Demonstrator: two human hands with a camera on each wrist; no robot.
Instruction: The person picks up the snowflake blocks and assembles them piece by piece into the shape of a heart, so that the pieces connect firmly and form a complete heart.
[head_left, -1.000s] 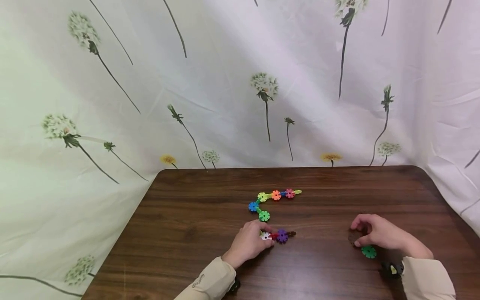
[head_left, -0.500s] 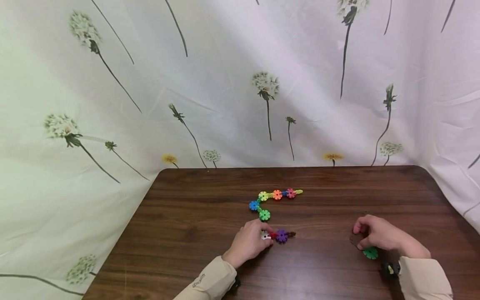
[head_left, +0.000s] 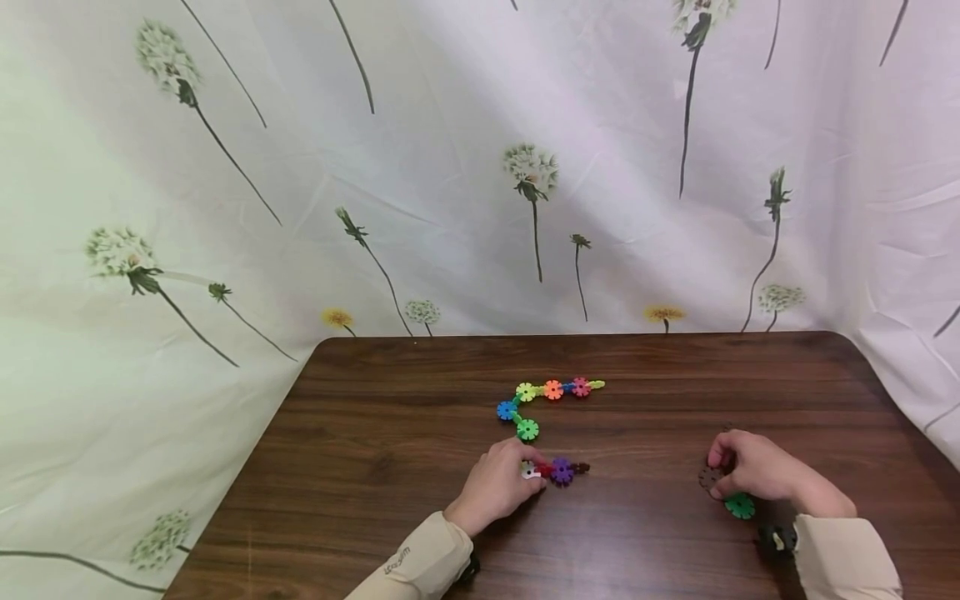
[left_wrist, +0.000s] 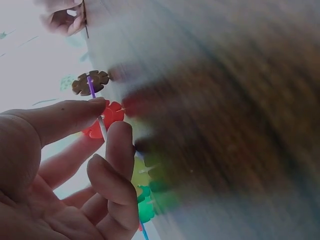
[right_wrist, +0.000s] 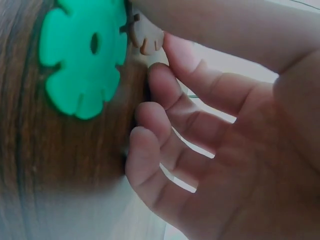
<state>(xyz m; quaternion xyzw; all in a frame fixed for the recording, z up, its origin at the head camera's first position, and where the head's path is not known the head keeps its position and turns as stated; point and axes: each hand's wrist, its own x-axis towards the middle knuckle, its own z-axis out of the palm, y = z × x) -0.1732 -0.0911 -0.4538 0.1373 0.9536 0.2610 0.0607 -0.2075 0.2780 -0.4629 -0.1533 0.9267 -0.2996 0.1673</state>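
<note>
My left hand (head_left: 498, 487) pinches a white snowflake disc (head_left: 531, 471) between thumb and fingers. In the left wrist view this white disc stands edge-on, slotted into a red disc (left_wrist: 114, 116). A purple disc (head_left: 562, 472) and a brown disc (head_left: 581, 468) continue that chain rightward. Beyond the left hand the chain bends back through a green disc (head_left: 528, 429), a blue disc (head_left: 507, 410) and several more; part is hidden by the hand. At the right, my right hand (head_left: 765, 471) pinches a loose brown disc (head_left: 708, 477). Under its thumb side lies a loose green disc (right_wrist: 82, 60).
The chain's far end has an orange disc (head_left: 553, 390) and a pink-red disc (head_left: 581, 387). Everything lies on a dark wooden table (head_left: 375, 517) with rounded back corners. A white curtain with dandelion prints (head_left: 450, 167) hangs along the back and sides.
The right wrist and sleeve have shifted slightly left, and the brown disc in the right fingers shows more of its face. The left hand stays on the white disc.
</note>
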